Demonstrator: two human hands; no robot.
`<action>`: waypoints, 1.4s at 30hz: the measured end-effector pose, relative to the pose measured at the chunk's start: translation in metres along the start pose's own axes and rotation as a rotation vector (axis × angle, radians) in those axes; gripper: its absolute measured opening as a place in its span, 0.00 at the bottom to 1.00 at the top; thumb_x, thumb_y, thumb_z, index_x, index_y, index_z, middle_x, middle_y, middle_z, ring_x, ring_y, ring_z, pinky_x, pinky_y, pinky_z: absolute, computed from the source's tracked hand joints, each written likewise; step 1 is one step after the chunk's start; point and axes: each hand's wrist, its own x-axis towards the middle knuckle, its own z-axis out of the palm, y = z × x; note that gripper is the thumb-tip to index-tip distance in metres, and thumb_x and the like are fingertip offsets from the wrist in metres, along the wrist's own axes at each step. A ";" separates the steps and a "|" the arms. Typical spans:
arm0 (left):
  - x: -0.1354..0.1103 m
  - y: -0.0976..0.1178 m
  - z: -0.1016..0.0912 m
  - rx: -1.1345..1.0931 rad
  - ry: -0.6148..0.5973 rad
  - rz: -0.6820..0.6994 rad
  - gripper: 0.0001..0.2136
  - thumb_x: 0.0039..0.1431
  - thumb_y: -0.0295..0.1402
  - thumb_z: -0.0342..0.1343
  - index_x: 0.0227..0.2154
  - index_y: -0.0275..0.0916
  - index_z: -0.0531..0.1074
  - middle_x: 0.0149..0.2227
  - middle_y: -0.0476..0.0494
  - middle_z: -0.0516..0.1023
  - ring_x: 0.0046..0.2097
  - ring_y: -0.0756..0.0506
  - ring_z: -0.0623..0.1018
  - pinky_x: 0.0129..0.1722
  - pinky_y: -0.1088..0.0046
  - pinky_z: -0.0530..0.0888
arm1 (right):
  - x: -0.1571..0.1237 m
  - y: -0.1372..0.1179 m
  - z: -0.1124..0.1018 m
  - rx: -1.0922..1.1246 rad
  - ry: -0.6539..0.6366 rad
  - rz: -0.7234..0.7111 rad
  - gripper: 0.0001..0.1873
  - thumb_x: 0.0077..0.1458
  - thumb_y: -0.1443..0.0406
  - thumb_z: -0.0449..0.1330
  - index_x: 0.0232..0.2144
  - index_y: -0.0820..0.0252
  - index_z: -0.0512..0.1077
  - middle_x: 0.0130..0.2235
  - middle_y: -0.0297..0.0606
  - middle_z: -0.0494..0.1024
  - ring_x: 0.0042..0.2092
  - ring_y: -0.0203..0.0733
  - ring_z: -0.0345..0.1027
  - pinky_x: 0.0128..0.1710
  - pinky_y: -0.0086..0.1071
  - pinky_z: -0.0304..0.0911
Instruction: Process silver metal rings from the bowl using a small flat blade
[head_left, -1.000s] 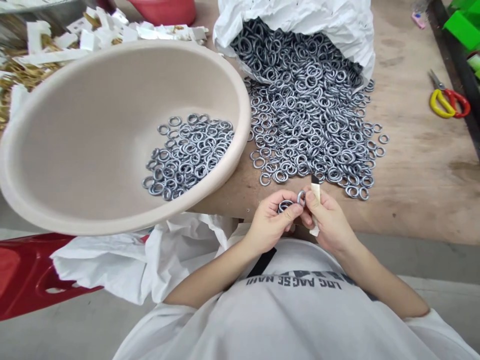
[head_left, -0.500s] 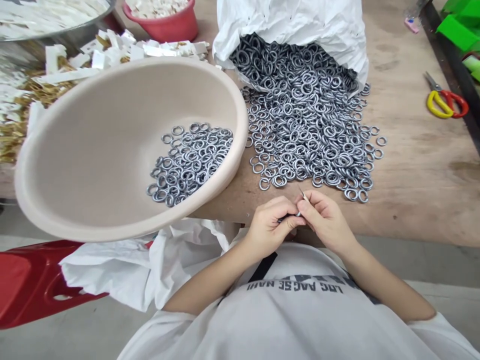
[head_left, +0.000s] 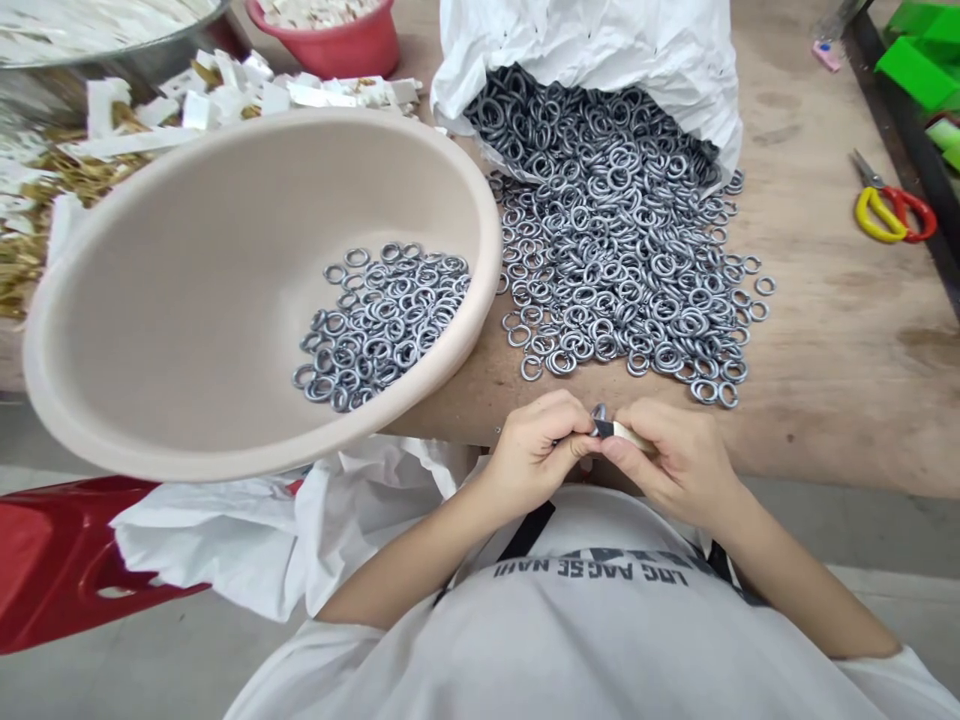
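My left hand (head_left: 538, 445) is closed, pinching a small grey ring (head_left: 598, 412) whose upper edge shows between the fingertips. My right hand (head_left: 675, 455) grips a small knife-like tool (head_left: 628, 436) with a pale handle and a dark tip, which meets the ring at the left fingertips. Both hands are together in front of my body, just off the table's near edge. Beyond them, a large pile of grey rings (head_left: 615, 250) spills from a white sack (head_left: 592, 45). A beige basin (head_left: 180, 290) to the left holds more grey rings (head_left: 382, 325) on its right side.
Scissors (head_left: 892, 212) with yellow and red handles lie on the right of the wooden table (head_left: 832, 370). White and brown pieces (head_left: 82, 165), a metal bowl (head_left: 135, 50) and a red tub (head_left: 337, 45) stand behind the basin. A red stool (head_left: 67, 570) is at lower left.
My right hand has turned and shifted slightly right, so the pale handle now lies sideways with its dark tip toward the left hand. The ring's edge has come into view above the left fingertips.
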 end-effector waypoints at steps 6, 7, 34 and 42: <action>-0.009 -0.002 -0.001 -0.068 -0.040 -0.007 0.02 0.59 0.32 0.64 0.32 0.43 0.82 0.32 0.43 0.77 0.33 0.47 0.76 0.35 0.72 0.71 | 0.005 0.017 0.001 0.006 -0.063 0.122 0.22 0.69 0.55 0.51 0.23 0.57 0.63 0.24 0.30 0.66 0.27 0.35 0.59 0.29 0.31 0.48; -0.011 -0.002 -0.002 -0.099 -0.028 -0.014 0.01 0.58 0.32 0.65 0.32 0.43 0.82 0.32 0.43 0.78 0.33 0.47 0.76 0.35 0.72 0.71 | 0.009 0.022 0.003 -0.013 -0.046 0.174 0.22 0.69 0.54 0.50 0.24 0.57 0.65 0.24 0.30 0.67 0.27 0.35 0.60 0.30 0.31 0.48; -0.012 -0.005 -0.005 -0.755 0.183 -0.553 0.15 0.62 0.46 0.61 0.43 0.41 0.70 0.28 0.52 0.74 0.18 0.58 0.63 0.17 0.83 0.58 | 0.043 0.004 0.029 0.426 0.094 0.233 0.07 0.58 0.60 0.66 0.34 0.56 0.73 0.31 0.31 0.74 0.35 0.39 0.66 0.37 0.33 0.60; -0.006 0.002 0.008 -0.417 0.010 -0.398 0.12 0.66 0.43 0.57 0.40 0.39 0.76 0.32 0.48 0.76 0.23 0.55 0.68 0.24 0.79 0.66 | 0.021 0.011 0.024 0.858 0.102 0.382 0.11 0.58 0.57 0.65 0.32 0.56 0.70 0.28 0.29 0.70 0.26 0.32 0.60 0.27 0.28 0.58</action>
